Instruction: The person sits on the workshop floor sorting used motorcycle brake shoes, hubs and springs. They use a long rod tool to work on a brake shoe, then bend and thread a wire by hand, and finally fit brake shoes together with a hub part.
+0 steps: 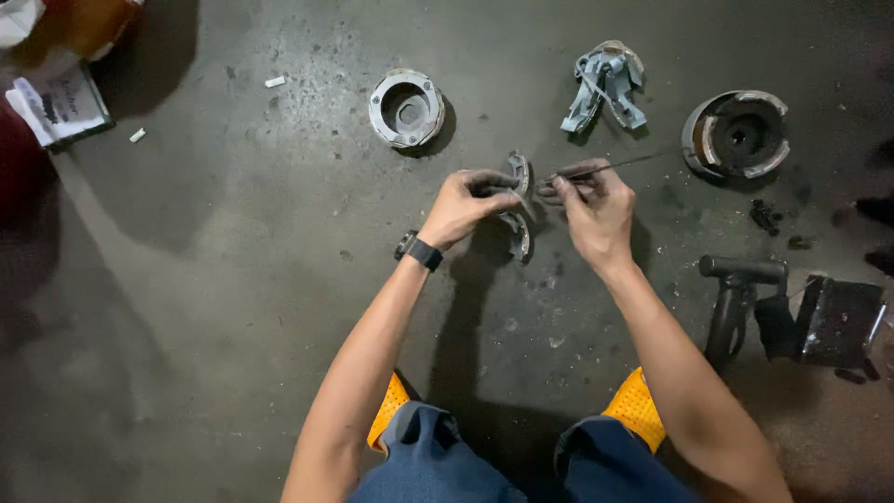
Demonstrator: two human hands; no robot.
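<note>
My left hand, with a black watch on its wrist, grips a curved grey metal clutch shoe part held upright over the concrete floor. My right hand pinches a thin metal rod whose tip meets the top of that part, near a second curved piece. Both hands are close together, fingers closed on what they hold.
A round metal housing lies beyond my left hand. A grey metal bracket piece and a dark drum lie at the back right. A black T-shaped tool and a dark box sit right. A booklet lies far left.
</note>
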